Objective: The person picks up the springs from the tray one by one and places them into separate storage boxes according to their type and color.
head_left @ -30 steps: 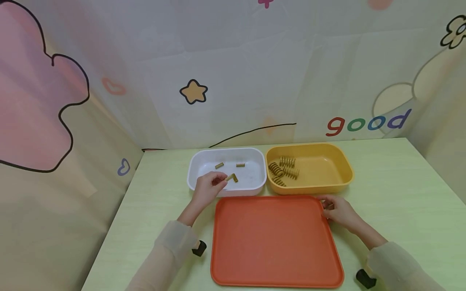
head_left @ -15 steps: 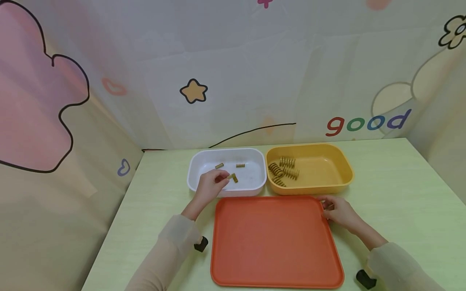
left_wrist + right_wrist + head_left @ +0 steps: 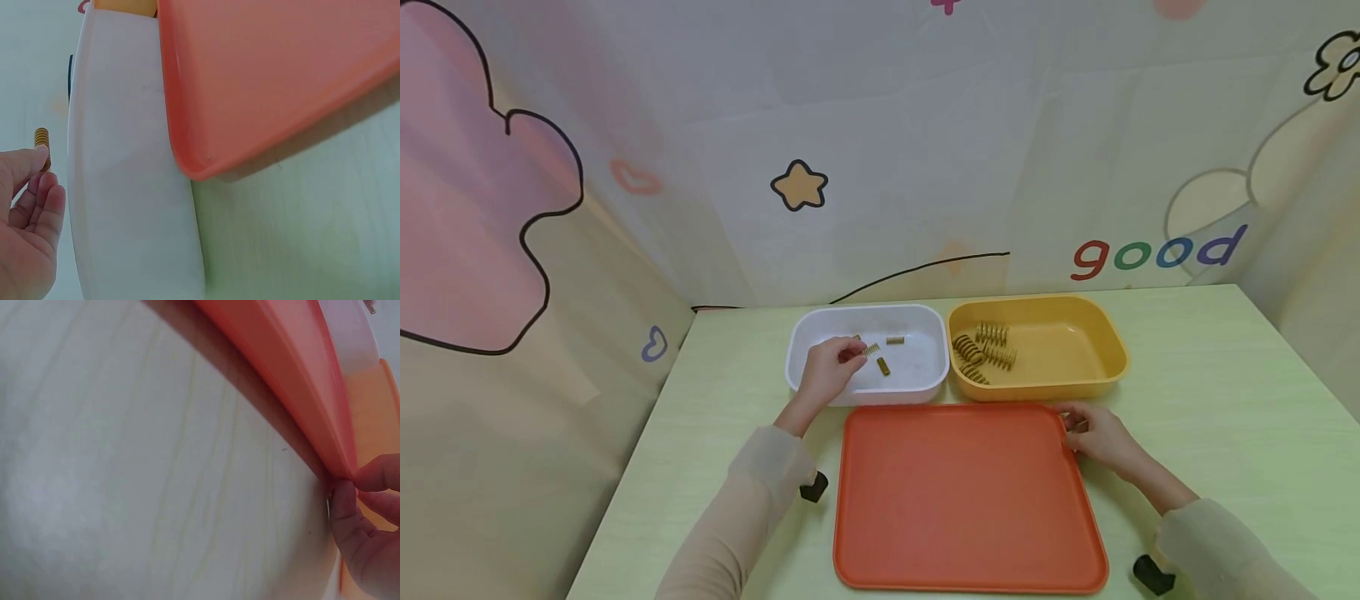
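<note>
In the head view my left hand point(image 3: 827, 372) is over the white bin point(image 3: 921, 371), pinching a small brass spring point(image 3: 871, 350) between thumb and fingertips. The left wrist view shows that spring point(image 3: 42, 136) standing up out of the pinch. Two other small springs lie on the bin floor, one upper right point(image 3: 896, 340) and one lower point(image 3: 883, 367). A further spring point(image 3: 857, 337) is mostly hidden behind the fingers. My right hand point(image 3: 1101, 437) grips the upper right corner of the orange tray point(image 3: 970, 500), with thumb and fingers on its rim in the right wrist view.
Right of the white bin, touching or nearly so, stands a yellow bin point(image 3: 1067, 346) with several larger springs point(image 3: 992, 335) at its left end. Both bins sit just behind the tray on a pale green table point(image 3: 1247, 400). A printed cloth point(image 3: 895, 167) hangs behind.
The pinched spring has come up and slightly left with my left hand, away from the lower spring it was beside. My right hand stays at the tray corner.
</note>
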A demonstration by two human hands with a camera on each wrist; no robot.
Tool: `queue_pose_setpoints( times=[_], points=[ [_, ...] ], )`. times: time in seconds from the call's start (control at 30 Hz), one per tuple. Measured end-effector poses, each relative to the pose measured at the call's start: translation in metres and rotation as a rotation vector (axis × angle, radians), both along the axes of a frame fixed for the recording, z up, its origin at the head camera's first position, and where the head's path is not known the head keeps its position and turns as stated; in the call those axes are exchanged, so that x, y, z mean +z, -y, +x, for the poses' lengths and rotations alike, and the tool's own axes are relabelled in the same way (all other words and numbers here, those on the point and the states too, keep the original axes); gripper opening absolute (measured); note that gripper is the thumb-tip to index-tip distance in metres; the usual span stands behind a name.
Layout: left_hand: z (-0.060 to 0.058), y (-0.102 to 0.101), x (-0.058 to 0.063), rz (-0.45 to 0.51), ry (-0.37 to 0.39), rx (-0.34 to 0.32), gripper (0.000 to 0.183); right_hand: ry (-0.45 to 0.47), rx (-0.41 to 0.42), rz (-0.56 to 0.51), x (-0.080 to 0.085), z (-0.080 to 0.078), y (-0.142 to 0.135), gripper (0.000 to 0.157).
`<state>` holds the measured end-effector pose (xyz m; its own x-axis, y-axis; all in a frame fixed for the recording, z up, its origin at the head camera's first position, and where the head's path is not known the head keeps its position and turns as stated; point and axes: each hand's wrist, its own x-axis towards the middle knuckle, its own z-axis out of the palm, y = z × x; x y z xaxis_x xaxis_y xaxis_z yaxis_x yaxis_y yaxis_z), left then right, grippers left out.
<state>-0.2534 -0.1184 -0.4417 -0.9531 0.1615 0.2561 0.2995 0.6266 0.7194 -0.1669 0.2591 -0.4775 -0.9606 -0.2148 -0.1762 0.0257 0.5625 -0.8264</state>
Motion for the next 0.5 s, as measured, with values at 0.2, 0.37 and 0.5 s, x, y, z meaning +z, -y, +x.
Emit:
queue_pose_setpoints(
  times=[0.2, 0.37, 0.5],
  points=[
    [-0.0047, 0.0019, -0.0002, 0.015, 0.013, 0.015, 0.015, 0.001, 0.003, -0.005, 0.001, -0.0001, 0.0001, 0.044],
    [-0.0082, 0.0037, -0.0014, 0.022, 0.03, 0.023, 0.016, 0.002, 0.006, -0.001, 0.0016, -0.0002, 0.0, 0.044],
    [-0.0108, 0.0052, -0.0037, 0.016, 0.042, 0.03, 0.016, 0.003, 0.006, -0.005, 0.0015, -0.0003, -0.0001, 0.044]
  ],
)
